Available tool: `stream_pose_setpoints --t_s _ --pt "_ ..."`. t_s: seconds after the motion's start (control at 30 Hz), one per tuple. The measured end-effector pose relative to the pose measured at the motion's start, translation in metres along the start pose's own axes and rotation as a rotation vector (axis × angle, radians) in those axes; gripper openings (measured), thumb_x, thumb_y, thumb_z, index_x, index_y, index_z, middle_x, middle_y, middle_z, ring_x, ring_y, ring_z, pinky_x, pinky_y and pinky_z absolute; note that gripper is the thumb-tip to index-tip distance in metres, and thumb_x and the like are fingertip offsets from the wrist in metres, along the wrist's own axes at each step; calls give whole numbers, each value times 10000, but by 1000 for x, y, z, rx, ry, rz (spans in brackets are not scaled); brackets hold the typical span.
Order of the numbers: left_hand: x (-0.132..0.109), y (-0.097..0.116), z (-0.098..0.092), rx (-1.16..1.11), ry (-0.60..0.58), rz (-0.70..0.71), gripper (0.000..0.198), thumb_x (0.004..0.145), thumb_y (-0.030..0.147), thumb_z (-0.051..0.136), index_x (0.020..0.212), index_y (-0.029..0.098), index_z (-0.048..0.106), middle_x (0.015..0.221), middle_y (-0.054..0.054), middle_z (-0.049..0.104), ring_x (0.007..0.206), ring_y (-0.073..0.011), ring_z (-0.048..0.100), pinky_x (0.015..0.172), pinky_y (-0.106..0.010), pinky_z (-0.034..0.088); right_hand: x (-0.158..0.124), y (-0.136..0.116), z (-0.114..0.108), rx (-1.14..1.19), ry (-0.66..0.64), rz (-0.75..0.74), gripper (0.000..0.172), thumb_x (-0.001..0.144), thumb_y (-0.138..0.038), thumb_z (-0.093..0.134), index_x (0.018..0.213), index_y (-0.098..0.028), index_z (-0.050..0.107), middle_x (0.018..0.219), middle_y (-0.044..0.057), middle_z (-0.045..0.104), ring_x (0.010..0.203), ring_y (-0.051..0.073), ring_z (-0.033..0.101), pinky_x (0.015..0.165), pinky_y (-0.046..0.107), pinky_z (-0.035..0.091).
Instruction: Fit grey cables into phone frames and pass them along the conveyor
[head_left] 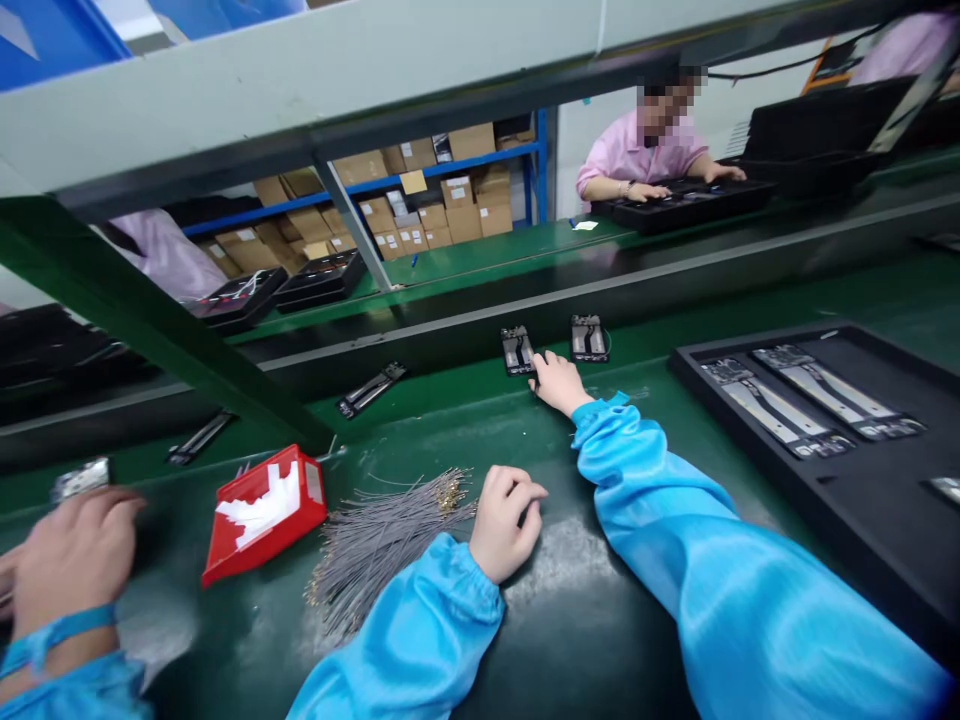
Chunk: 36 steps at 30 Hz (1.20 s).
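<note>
My right hand [559, 383] is stretched forward, its fingers at the lower right corner of a dark phone frame [517, 350]. The fingertips bend over that corner and seem to grip it. A second phone frame [589, 338], with a thin wire at its side, lies just to the right. My left hand [506, 525] rests over the bench, fingers loosely curled, with nothing visible in them. Just left of it spreads a pile of thin grey cables [382, 550] with gold-coloured ends. Both my arms wear shiny blue sleeves.
A red bin [307, 490] holding white strips stands left of the cables. Another person's hand [75, 550] is at far left. A black tray [885, 500] with phone assemblies lies at right. More phone parts [371, 390] lie along the ledge. Across it, a person in pink works.
</note>
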<state>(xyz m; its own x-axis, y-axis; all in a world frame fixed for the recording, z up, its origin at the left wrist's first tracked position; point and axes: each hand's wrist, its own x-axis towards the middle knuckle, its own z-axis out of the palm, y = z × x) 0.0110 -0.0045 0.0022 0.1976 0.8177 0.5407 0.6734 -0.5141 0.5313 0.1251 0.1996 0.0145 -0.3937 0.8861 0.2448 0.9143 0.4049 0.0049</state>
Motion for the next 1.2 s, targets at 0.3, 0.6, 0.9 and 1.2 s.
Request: stream_pose_setpoints --t_s 0.3,0.6,0.9,1.2 --pt "1 -2 5 -20 -54 15 204 766 122 410 854 189 582 815 -66 512 799 -187 467 681 -343 416 40 -40 21 56 33 184 397 832 -329 427 1172 -126 398 1149 231 452 977 312 491 732 388 360" --pt "0 -2 9 74 -162 69 179 752 123 443 825 190 592 835 -60 546 815 -186 472 714 -334 414 -44 -3 -2 93 122 2 303 801 -353 455 1019 -149 504 993 134 518 916 272 462 719 345 326" --pt "27 -32 -62 486 -431 -286 109 785 214 498 846 206 587 874 -37 547 861 -184 508 767 -304 414 -167 -17 -26 227 67 -539 177 838 -300 465 916 -184 574 908 96 574 893 242 459 770 376 314" --pt "20 -88 -130 557 -679 -490 113 657 192 620 766 189 588 773 -2 544 703 -143 543 641 -224 408 -188 -60 -22 333 28 -696 114 840 -189 438 811 -204 548 791 53 508 714 179 441 605 294 310"
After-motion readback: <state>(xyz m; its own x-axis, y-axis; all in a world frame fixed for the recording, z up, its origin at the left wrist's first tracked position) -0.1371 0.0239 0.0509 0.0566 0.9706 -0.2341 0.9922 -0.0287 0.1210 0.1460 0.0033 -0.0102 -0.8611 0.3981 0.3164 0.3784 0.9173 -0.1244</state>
